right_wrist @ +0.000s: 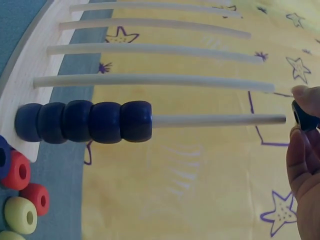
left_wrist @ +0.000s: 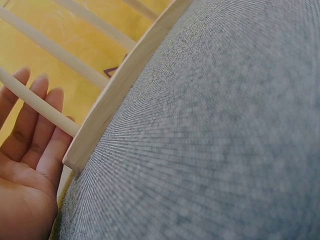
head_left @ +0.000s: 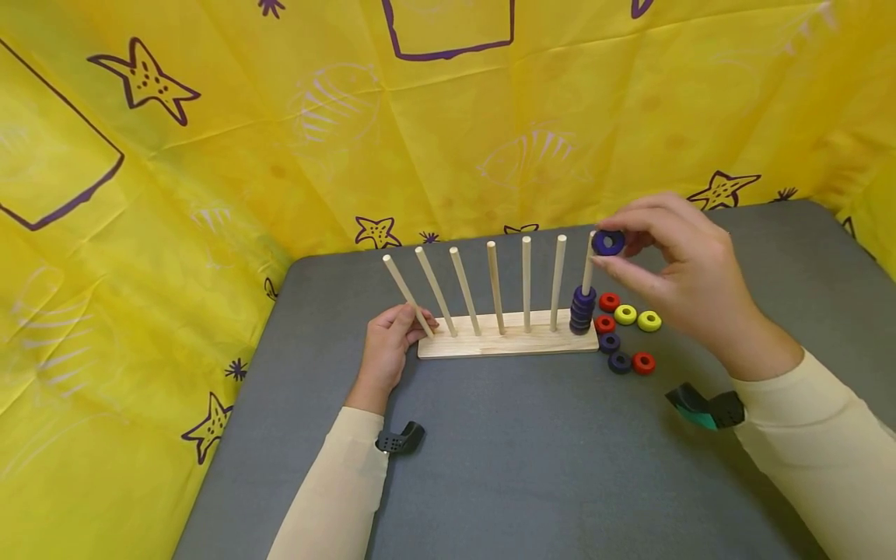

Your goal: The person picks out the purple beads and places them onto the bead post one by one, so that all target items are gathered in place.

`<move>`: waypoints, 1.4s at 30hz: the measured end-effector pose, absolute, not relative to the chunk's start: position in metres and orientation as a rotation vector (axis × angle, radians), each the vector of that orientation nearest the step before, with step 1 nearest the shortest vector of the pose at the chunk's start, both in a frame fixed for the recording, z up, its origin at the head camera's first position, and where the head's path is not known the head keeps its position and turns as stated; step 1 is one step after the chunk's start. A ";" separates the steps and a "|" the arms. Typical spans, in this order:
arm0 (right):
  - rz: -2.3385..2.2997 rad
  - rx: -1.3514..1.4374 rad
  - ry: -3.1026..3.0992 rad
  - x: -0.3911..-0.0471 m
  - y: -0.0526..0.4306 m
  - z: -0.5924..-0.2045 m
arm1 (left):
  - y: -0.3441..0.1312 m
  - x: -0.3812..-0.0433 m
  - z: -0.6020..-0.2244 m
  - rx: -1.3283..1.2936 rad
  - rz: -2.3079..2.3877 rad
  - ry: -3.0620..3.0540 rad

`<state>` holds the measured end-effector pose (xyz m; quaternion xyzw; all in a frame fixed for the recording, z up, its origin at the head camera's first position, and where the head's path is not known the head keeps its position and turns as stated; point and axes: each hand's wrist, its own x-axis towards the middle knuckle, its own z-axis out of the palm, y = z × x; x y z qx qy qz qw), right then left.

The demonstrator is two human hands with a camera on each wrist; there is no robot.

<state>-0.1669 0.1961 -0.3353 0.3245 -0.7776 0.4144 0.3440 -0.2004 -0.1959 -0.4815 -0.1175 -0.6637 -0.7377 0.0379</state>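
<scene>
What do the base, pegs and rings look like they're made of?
The base looks like bare, matt wood, with faint grain. The pegs are likely wood too: pale, smooth. The rings have a glossy, even colour: painted wood or plastic, I can't tell.

Left arm [head_left: 334, 481] enters at bottom, left of centre, extended upward. Left hand [head_left: 387, 342] near frame centre, fingers mostly straight. Right arm [head_left: 815, 443] enters lower right, reaching up-left. Right hand [head_left: 693, 264] raised, right of centre, thumb and fingers pinching.
</scene>
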 end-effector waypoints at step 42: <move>1.090 0.864 -2.114 -0.185 0.196 -0.348 | -0.196 -0.202 -0.483 -0.361 -2.251 -2.038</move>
